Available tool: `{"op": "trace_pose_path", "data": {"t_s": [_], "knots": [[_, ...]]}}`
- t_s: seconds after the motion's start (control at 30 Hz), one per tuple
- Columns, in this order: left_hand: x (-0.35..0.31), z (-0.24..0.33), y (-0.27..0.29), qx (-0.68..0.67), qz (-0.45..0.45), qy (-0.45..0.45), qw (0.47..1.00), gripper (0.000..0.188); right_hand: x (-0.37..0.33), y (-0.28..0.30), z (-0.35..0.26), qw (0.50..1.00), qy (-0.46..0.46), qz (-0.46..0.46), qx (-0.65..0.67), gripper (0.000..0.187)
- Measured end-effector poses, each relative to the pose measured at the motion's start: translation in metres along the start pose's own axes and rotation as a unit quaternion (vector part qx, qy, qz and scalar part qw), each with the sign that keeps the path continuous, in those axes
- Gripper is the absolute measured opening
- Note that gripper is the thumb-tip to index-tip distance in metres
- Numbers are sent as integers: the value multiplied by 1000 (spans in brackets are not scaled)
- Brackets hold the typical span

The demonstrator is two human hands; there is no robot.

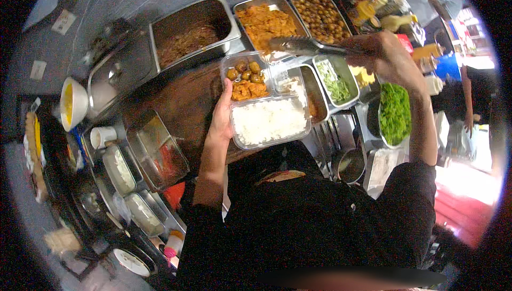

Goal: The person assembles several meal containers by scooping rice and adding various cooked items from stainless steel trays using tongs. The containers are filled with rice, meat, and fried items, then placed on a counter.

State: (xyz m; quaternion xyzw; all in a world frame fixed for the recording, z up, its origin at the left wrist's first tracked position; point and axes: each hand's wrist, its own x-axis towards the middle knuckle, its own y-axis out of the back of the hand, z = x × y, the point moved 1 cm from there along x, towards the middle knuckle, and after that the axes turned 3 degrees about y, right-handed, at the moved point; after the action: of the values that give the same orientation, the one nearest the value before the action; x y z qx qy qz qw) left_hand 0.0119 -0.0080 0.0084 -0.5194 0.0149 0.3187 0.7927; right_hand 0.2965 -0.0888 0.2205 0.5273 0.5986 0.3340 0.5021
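Observation:
My left hand point(220, 118) grips the left side of a clear plastic meal container point(271, 144), tilted over the counter. White rice point(269, 121) fills its large near compartment. Small brown potatoes point(245, 69) and orange food point(248, 90) share the far left one; pale food point(289, 85) lies in the far right one. Closed around metal tongs point(314, 47), my right hand point(381, 56) reaches in from the right. Their blurred tips are at the near edge of a tray of orange food point(264, 22). Whether they pinch anything I cannot tell.
Right of the orange food stands a tray of small brown potatoes point(320, 16). A deep steel pan point(234, 34) is to its left, beside a metal lid point(122, 72). Shredded green vegetables point(333, 80) and chopped greens point(394, 112) sit near my right arm. Several tubs line the left.

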Motion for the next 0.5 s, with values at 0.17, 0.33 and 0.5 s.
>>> {"op": "trace_pose_path", "data": {"t_s": [0.17,0.33,0.5], "knots": [[16,-15,-21,-3,-79,77,994,75,-52,-25,-23,995,77,-13,-61,37],[23,-47,-59,32,-125,129,983,77,-127,-20,-4,997,-72,40,11,35],[25,-93,-102,90,-162,151,971,76,-198,-44,17,988,-129,79,33,33]]}}
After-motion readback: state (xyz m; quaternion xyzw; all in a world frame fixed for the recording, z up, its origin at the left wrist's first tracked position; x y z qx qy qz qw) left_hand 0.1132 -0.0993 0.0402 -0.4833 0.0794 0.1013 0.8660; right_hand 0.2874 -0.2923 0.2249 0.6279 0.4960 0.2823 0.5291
